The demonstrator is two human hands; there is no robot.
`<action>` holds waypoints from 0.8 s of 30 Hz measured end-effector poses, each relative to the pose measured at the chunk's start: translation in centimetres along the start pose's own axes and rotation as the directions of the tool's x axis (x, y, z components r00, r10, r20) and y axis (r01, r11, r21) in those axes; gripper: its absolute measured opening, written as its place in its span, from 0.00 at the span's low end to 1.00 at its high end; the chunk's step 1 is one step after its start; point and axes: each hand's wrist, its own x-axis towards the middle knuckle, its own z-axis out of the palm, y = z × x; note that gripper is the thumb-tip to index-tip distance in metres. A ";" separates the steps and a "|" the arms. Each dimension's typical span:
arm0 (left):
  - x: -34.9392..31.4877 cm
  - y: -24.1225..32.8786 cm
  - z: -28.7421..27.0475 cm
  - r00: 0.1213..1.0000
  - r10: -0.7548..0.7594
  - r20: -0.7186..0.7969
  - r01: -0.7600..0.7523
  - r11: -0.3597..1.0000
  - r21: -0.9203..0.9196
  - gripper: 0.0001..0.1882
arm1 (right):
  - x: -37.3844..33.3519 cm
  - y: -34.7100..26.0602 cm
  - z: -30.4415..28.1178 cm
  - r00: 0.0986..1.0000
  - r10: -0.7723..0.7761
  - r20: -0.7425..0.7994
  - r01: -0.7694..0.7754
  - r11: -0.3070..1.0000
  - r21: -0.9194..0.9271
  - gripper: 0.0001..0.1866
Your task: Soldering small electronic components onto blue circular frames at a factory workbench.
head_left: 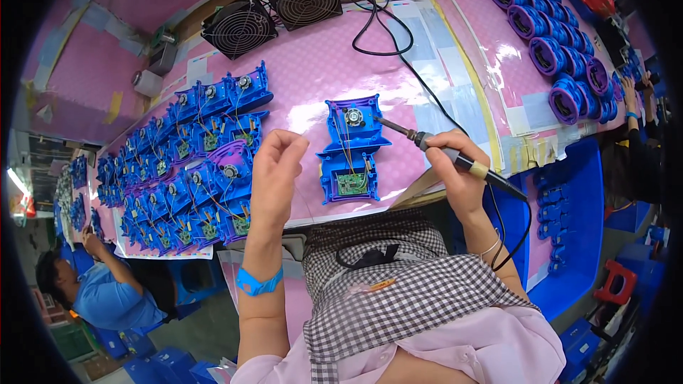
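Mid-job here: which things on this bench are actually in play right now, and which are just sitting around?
In play: soldering iron in the right hand; open blue housing under its tip; left hand raised beside it.

Lying about: batch of blue housings; two fans; purple rings.

A pink-covered workbench carries blue housings, two fans.
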 end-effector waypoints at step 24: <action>1.2 0.1 3.8 0.875 0.480 0.067 -0.446 0.745 0.495 0.05 | -0.1 0.6 1.7 0.946 0.313 0.090 -0.319 0.946 0.060 0.11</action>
